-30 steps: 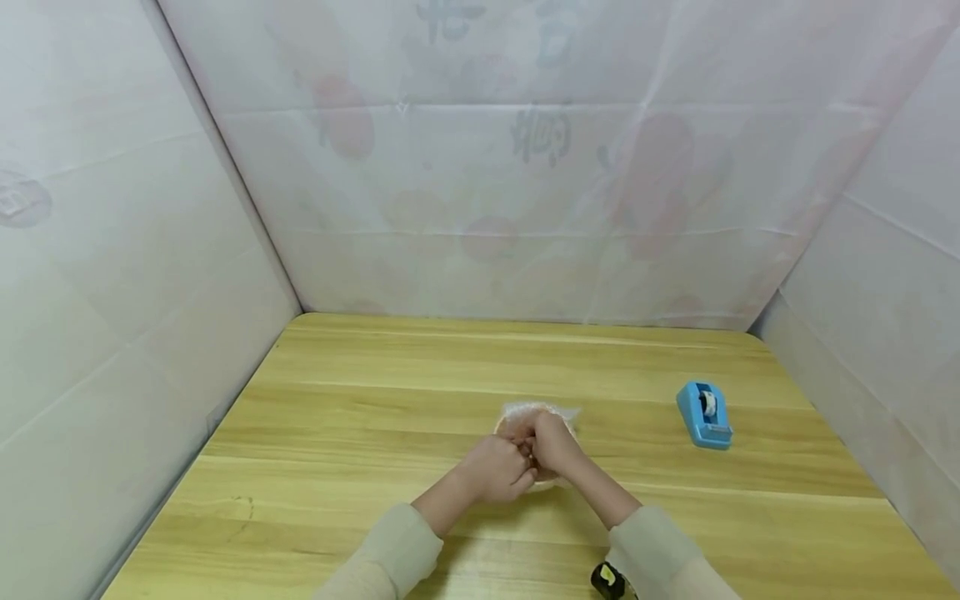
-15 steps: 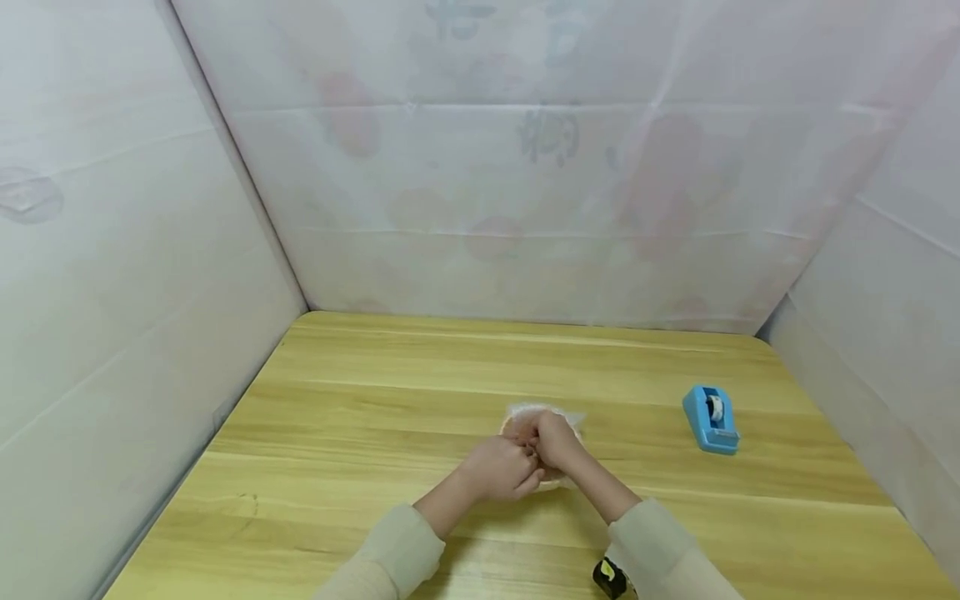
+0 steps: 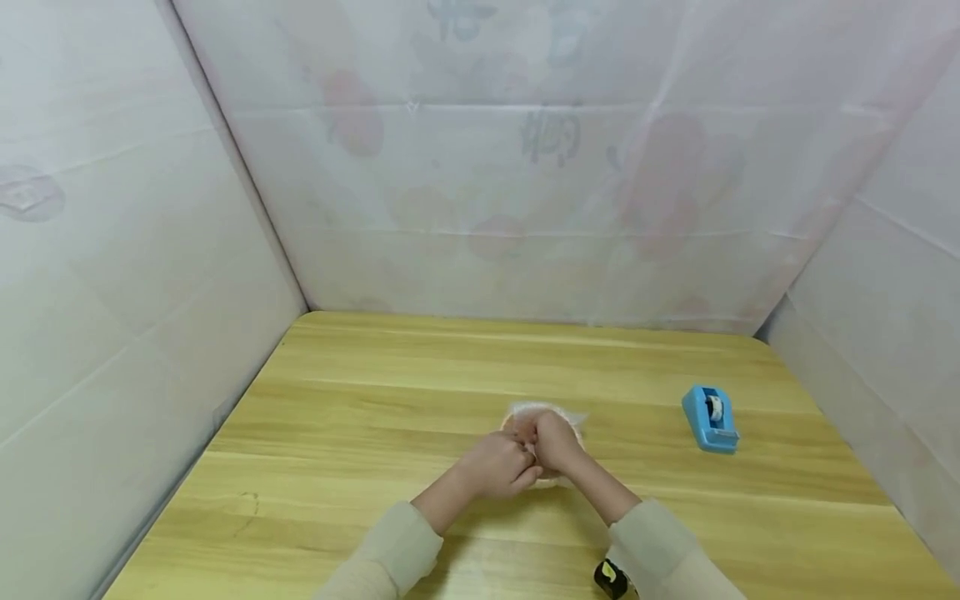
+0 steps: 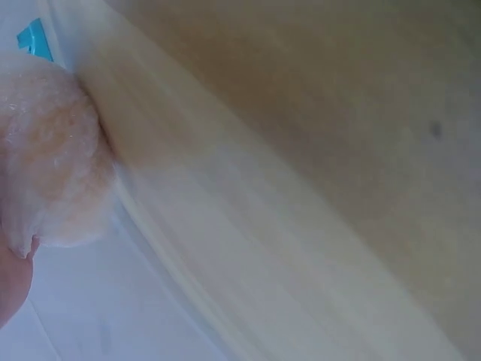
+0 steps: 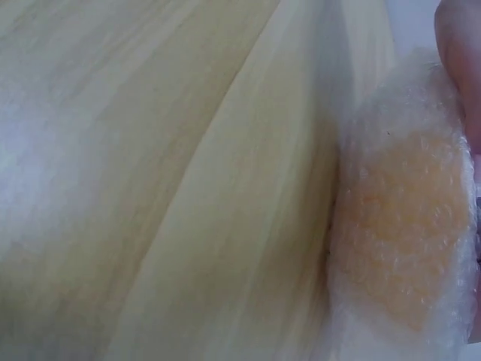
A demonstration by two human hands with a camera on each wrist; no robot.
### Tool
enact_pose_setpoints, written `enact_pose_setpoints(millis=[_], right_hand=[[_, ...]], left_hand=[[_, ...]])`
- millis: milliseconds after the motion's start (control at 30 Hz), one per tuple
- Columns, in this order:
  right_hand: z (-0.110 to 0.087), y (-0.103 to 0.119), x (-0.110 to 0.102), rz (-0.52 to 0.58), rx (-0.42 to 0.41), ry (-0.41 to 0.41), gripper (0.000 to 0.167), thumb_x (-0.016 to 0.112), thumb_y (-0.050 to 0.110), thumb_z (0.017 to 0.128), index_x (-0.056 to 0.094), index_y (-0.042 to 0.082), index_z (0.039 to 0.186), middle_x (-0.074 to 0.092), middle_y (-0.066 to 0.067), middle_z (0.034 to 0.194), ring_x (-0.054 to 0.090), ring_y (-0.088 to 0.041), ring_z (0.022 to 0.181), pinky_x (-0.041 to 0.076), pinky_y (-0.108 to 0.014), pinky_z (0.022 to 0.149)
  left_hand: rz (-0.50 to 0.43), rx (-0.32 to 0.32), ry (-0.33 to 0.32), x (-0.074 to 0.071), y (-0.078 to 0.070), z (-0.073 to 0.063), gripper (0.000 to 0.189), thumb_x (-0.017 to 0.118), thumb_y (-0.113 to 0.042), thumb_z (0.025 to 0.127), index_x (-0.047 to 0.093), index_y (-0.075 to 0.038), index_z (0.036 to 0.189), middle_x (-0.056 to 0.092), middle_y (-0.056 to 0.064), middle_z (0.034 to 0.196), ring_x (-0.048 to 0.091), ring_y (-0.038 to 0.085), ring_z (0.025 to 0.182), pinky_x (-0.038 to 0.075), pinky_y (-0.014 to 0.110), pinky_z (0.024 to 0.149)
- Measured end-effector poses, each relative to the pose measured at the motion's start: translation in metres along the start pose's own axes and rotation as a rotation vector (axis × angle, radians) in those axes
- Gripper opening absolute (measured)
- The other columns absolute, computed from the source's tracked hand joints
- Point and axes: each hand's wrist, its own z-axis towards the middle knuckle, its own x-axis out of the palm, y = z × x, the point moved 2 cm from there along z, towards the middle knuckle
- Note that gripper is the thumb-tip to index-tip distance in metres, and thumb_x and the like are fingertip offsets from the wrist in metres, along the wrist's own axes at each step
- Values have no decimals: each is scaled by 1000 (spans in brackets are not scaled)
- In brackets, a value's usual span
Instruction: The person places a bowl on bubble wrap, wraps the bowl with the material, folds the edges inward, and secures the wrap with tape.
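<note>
A roundish bundle in clear bubble wrap (image 5: 398,218) rests on the wooden table, with something orange-pink showing through the film; its kind is hidden by the wrapping. My left hand (image 3: 501,465) lies over its near left side with curled fingers, gripping the wrap at the middle. From the right, my right hand (image 3: 557,442) curls its fingers onto the wrap too, and the knuckles of both hands nearly meet. The fingertips are mostly hidden. In the left wrist view the wrapped bundle (image 4: 56,150) sits at the left edge, with part of a hand under it.
To the right stands a blue tape dispenser (image 3: 711,419) holding a roll of tape. A small black and yellow object (image 3: 611,578) lies at the front, partly covered by the right sleeve (image 3: 660,542). Pale cloth walls enclose the table (image 3: 337,400) at the back and sides.
The head view has shifted slightly, so the scene sits a little further right. Both hands stay on the bubble wrap, with only small movements of the fingers.
</note>
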Motion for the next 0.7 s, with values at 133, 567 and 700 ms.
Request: enact_pose_setpoints(millis=[133,567,700], right_hand=[[1,-2,-2,18,16,18,28,45,-17,70,48,5,54,24,7,48,20,-7,45,16,-17,43],[-5,16,-9,-126,-179,6,17,61,-1,76,68,15,72,51,7,56,37,-5,49,30,-15,45],[-15,12,-15,-61,-154,-124,19,58,-3,84,72,5,94,65,-6,83,57,-13,69,50,-20,58]], left_hand=[[-8,-7,10,1,1,2,38,43,-28,96,51,-21,59,50,-11,52,46,3,56,44,18,65],[-22,-11,-6,-10,4,2,38,49,-29,92,49,-19,55,47,-10,50,40,2,50,37,15,55],[-36,11,-121,-14,6,-3,22,53,-26,90,68,-14,78,68,-6,76,62,8,78,49,23,84]])
